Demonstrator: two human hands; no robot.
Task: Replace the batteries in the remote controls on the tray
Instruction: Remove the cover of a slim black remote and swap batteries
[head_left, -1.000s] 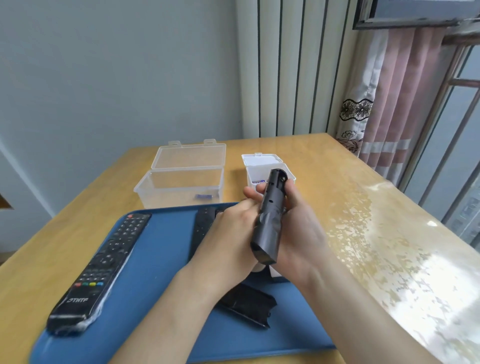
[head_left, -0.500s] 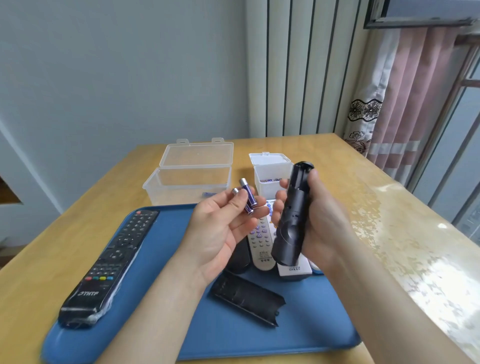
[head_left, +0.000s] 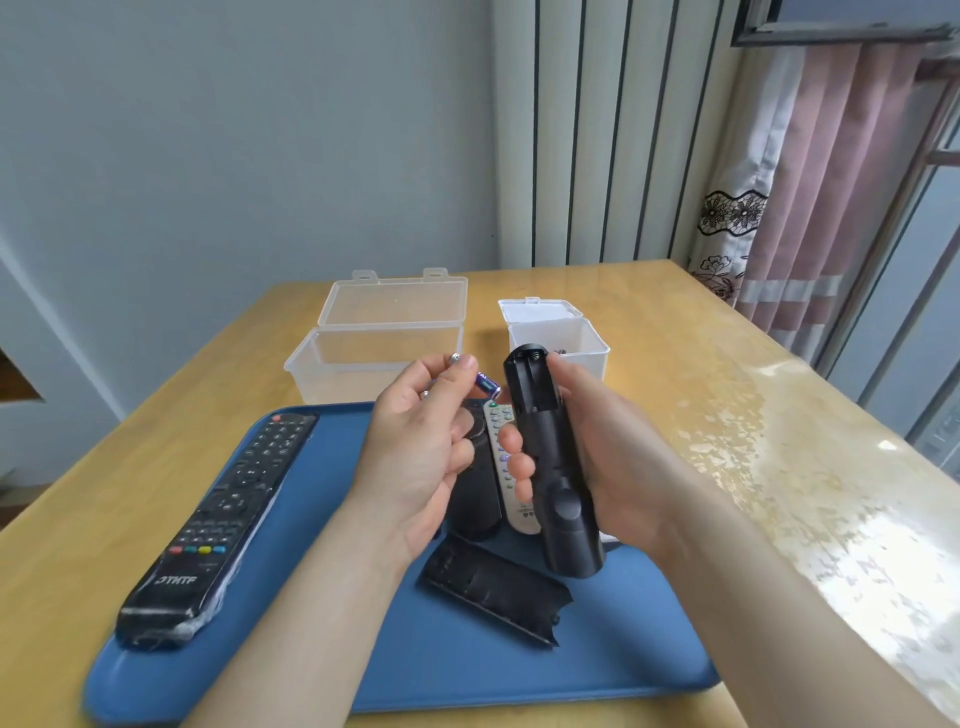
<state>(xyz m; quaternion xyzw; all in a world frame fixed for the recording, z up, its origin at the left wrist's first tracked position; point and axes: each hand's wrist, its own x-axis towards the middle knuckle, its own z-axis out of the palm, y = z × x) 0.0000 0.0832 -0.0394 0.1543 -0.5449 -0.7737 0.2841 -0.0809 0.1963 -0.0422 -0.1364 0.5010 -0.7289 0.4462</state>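
My right hand (head_left: 613, 457) grips a black remote (head_left: 550, 467) upright above the blue tray (head_left: 467, 670), its back turned to me and the battery bay at its top open. My left hand (head_left: 421, 447) holds two purple batteries (head_left: 485, 384) between its fingertips, just left of the bay. The loose black battery cover (head_left: 493, 592) lies on the tray below my hands. Under my hands lie a dark remote (head_left: 475, 499) and a grey-white remote (head_left: 506, 467), both partly hidden. A long black remote (head_left: 223, 525) in plastic wrap lies at the tray's left.
A large clear box (head_left: 379, 343) with its lid open stands behind the tray. A smaller white box (head_left: 561, 332), also open, stands right of it. The wooden table (head_left: 753, 415) has a glossy sheet on its right side. A curtain and window are at the right.
My left hand came off the black remote with two batteries and now holds them at its fingertips. The right hand turned the remote so its open bay faces me.
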